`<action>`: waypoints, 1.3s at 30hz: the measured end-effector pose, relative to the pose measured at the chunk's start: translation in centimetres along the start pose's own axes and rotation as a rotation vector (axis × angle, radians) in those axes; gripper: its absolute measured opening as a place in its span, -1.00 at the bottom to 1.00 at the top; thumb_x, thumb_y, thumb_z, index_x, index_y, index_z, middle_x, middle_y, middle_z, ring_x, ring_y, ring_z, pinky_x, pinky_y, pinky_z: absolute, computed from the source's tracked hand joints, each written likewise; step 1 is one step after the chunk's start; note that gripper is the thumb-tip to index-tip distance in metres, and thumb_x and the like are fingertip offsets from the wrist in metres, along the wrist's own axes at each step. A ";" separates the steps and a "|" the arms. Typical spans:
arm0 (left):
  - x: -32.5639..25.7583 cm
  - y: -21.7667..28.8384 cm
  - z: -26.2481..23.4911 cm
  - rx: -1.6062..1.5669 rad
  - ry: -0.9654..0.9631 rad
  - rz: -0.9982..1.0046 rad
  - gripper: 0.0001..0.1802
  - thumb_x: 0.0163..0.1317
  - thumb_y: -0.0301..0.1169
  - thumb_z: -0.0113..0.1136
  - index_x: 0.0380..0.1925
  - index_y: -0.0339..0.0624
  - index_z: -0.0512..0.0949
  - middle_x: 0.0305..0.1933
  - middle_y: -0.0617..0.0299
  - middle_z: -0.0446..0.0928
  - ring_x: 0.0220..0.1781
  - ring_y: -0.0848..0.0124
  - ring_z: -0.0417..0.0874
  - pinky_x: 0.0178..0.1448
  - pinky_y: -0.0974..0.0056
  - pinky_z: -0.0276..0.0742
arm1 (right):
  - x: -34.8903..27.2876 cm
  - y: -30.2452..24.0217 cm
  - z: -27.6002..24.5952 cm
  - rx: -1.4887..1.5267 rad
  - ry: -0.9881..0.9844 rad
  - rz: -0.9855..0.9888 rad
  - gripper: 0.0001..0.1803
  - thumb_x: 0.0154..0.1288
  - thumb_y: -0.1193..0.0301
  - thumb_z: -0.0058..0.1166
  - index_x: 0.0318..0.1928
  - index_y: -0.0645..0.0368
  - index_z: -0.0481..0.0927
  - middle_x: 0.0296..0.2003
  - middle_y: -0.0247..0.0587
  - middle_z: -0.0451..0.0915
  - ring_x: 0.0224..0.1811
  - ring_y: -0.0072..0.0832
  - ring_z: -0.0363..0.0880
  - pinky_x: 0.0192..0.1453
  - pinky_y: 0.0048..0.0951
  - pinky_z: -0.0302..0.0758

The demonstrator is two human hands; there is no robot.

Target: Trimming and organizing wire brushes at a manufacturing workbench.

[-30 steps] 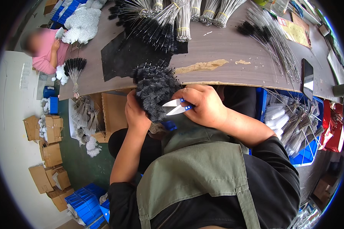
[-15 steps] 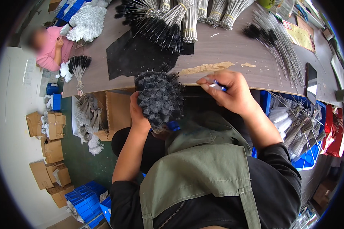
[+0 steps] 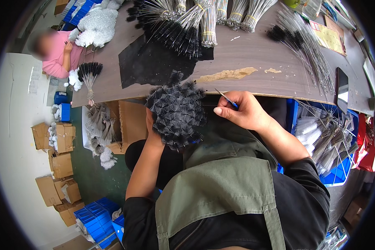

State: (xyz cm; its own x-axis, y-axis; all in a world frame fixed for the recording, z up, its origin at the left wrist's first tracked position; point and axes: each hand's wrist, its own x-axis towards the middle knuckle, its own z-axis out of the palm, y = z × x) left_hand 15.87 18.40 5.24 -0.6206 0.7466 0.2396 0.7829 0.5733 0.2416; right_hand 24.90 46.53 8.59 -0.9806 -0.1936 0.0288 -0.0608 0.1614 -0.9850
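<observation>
At the brown wooden worktop [image 3: 254, 54], the left hand [image 3: 151, 125] grips a black bristle-brush bundle [image 3: 177, 114]; the right hand [image 3: 241, 112] pinches blue-handled snips [image 3: 227, 99], apparently trimming; the snips likely need bringing back to the bristles.

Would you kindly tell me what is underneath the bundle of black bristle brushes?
The left hand grips the bundle of black bristle brushes from below; only its wrist side shows. Its fingers and the brush stems are covered by bristles.

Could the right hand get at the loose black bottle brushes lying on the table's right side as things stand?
Probably yes: the right hand sits at the table edge, and only bare tabletop lies between it and the loose black bottle brushes, though its grip already holds small blue-handled scissors.
</observation>
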 end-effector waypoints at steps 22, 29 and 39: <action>-0.6 1.6 0.1 -0.504 0.359 -0.250 -0.44 0.00 -0.29 0.36 -0.01 -0.28 0.43 -0.11 -0.01 0.56 -0.12 0.05 0.64 -0.06 0.11 0.54 | 2.2 -2.4 2.8 -0.501 0.227 -0.714 -0.59 -0.21 0.45 0.30 -0.19 0.08 0.62 -0.50 -0.31 0.47 -0.48 -0.33 0.53 -0.39 -0.31 0.50; -0.7 2.2 -0.7 -0.218 0.412 -0.092 -0.47 -0.02 -0.29 0.35 -0.09 -0.32 0.42 -0.20 -0.02 0.52 -0.21 -0.01 0.59 -0.14 0.06 0.49 | 1.5 -2.5 2.2 -0.713 0.267 -0.791 -0.59 -0.21 0.38 0.18 -0.22 0.19 0.58 -0.49 -0.31 0.44 -0.47 -0.36 0.53 -0.44 -0.34 0.51; -1.3 1.0 -0.1 -0.254 0.377 -0.126 -0.39 -0.08 -0.24 0.39 -0.06 -0.31 0.40 -0.20 -0.01 0.54 -0.19 -0.05 0.58 -0.12 0.00 0.47 | 1.7 -2.9 -0.9 -0.569 0.521 -0.626 -0.71 -0.15 0.50 0.28 -0.29 0.16 0.59 -0.55 -0.26 0.45 -0.54 -0.33 0.50 -0.48 -0.34 0.43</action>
State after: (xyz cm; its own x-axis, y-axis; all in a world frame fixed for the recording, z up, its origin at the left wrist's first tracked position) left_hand 17.47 17.99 5.28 -0.7190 0.4748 0.5075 0.6946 0.5156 0.5017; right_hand 23.28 46.62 11.60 -0.6918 0.0249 0.7216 -0.5422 0.6421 -0.5420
